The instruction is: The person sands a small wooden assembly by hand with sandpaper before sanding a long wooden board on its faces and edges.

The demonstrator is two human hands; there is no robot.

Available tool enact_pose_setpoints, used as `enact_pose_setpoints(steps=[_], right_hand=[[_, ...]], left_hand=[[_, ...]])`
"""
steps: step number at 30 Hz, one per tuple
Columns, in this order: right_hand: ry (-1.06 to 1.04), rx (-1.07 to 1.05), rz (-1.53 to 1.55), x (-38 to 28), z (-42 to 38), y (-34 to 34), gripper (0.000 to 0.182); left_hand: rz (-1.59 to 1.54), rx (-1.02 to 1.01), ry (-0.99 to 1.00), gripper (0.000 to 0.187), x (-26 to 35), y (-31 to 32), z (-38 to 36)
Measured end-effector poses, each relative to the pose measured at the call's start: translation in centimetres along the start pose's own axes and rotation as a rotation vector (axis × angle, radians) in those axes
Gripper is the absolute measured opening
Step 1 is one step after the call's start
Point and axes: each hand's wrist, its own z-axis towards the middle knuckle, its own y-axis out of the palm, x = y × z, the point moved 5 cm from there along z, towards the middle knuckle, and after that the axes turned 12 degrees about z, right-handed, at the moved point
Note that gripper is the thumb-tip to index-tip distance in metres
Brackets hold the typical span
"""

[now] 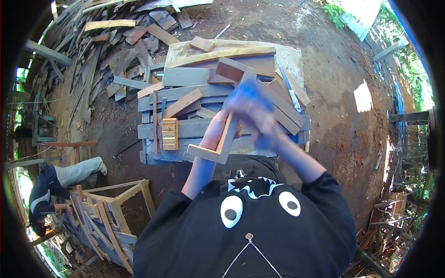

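Observation:
My left hand (214, 132) grips a wooden assembly (226, 141), a long slat with a short crosspiece at its near end and a small box-like part (230, 70) at its far end. It is held over a bench stacked with planks (185, 76). My right hand (259, 118) is motion-blurred on the upper part of the slat. It clutches something blue (248, 90), too blurred to identify. Both forearms come out of black hoodie sleeves.
A small stacked wooden block (169, 133) sits on the bench's left side, and a thin blue-and-white tool (290, 90) lies on its right side. Scrap boards (106, 37) are piled at the upper left. A slatted wooden frame (116, 204) and another person (51, 185) are at the lower left. Bare dirt lies to the right.

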Motion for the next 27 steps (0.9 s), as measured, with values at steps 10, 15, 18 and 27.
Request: enact_pose_setpoints(steps=[10, 15, 18, 27], right_hand=[[0.075, -0.042, 0.12, 2.6, -2.3, 0.0, 0.041], [0.105, 0.15, 0.09, 4.7, -0.4, -2.5, 0.043], [-0.088, 0.022, 0.047, 0.7, 0.0, -0.9, 0.044], [0.022, -0.065, 0.123, 0.1, 0.6, -1.6, 0.04]], left_hand=[[0.013, 0.165, -0.027, 0.033, -0.6, -0.2, -0.8], [0.189, -0.196, 0.046, 0.035, -0.6, 0.8, -1.2], [0.127, -0.166, 0.069, 0.033, -0.5, 0.4, -0.9], [0.2, 0.012, 0.029, 0.032, 0.0, 1.9, -2.1]])
